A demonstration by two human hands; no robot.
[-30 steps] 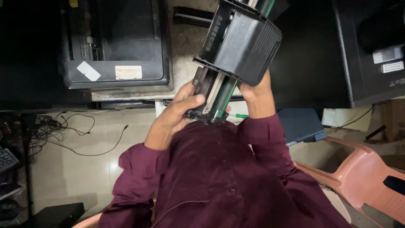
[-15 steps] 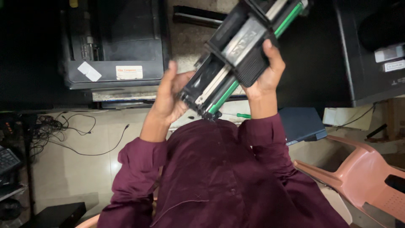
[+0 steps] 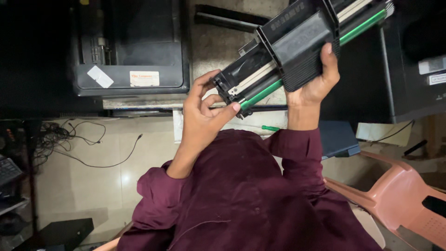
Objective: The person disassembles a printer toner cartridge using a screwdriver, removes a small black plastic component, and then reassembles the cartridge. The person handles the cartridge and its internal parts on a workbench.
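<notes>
I hold a long black toner cartridge (image 3: pixel 297 46) with a green roller along one edge, tilted from lower left to upper right over the workbench. My right hand (image 3: pixel 312 83) grips its wide ribbed middle from below, thumb up along the right side. My left hand (image 3: pixel 202 114) pinches the lower left end of the cartridge, thumb tip at the green roller's end and fingers curled at the end cap. My maroon sleeves fill the lower part of the view.
A black printer (image 3: pixel 130 46) sits at upper left on the bench. Another black machine (image 3: pixel 418 60) stands at right. A green-handled screwdriver (image 3: pixel 269 128) lies near the bench edge. Cables (image 3: pixel 83 144) trail on the tiled floor; a pink plastic chair (image 3: pixel 404 200) is at lower right.
The cartridge has turned and swung up to the right, so its ribbed side faces me. My left hand has shifted from under the body to its lower left end.
</notes>
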